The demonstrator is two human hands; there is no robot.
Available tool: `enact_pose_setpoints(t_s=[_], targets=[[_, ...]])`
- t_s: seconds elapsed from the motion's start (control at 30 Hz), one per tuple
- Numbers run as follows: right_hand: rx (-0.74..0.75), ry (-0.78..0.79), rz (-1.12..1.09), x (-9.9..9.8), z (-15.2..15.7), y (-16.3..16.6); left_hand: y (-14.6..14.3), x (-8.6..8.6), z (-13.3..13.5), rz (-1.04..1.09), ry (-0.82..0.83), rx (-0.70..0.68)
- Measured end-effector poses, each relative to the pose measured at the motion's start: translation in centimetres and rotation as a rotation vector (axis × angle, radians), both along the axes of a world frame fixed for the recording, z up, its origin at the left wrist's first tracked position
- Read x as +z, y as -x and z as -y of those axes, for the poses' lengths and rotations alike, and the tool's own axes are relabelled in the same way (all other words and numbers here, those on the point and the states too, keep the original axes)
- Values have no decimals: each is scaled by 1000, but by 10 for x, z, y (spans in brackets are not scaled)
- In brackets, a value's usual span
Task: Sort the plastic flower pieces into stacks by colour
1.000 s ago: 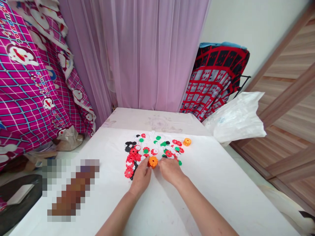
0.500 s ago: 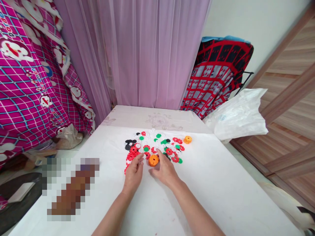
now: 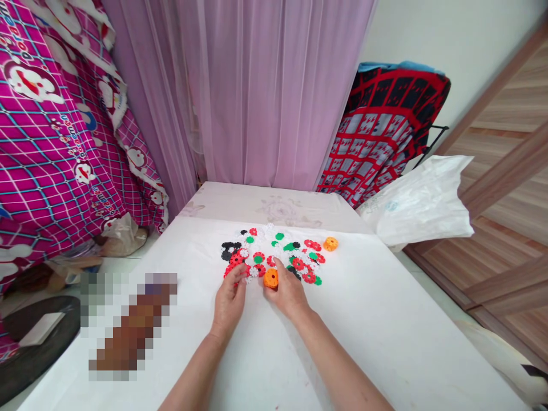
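A scatter of small plastic flower discs [image 3: 274, 254], red, green, black and white, lies on a white table [image 3: 385, 319]. My right hand [image 3: 287, 291] has its fingers closed round an orange stack of discs [image 3: 271, 278] at the near edge of the scatter. My left hand [image 3: 229, 299] rests beside it to the left, fingertips pinching at the red discs [image 3: 233, 264]. A second orange stack [image 3: 330, 244] sits alone at the right end of the scatter.
A white plastic bag [image 3: 422, 202] lies at the table's right back corner. A pink curtain [image 3: 265, 91] hangs behind. Pink patterned bedding [image 3: 55, 142] is piled at left, a red and black cloth [image 3: 385, 131] at the back right. A blurred patch [image 3: 128, 325] covers the near left.
My left hand let go of the orange stack and drew back left onto the red discs. My right hand has closed on the orange stack.
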State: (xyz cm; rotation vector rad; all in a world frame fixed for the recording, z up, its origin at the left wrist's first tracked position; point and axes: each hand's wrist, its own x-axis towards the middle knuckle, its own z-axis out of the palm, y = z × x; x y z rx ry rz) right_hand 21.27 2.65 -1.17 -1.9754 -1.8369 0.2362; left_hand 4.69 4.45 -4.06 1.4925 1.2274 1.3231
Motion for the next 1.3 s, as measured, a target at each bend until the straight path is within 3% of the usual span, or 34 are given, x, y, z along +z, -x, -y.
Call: enact_pose_setpoints(t_s=[0.2,0.37,0.53,1.07,1.2,1.3], targets=[[-13,-93,-30,-7,1,-1,0,-4,0,-51,-12,-11],[-29,-134,-54,4,9,-1,0,-4,-1,-65,-13,-9],[57,-213,-33,15,11,-4,1,-1,0,-78,-2,-19],[17,-103,-181,19,3,-16,1,0,1,-57,27,-18],[-46,-123,-179,17,3,-37,1,0,0,-64,26,-19],[-158,-117,-151,12,4,-74,2,-1,0,-56,26,-22]])
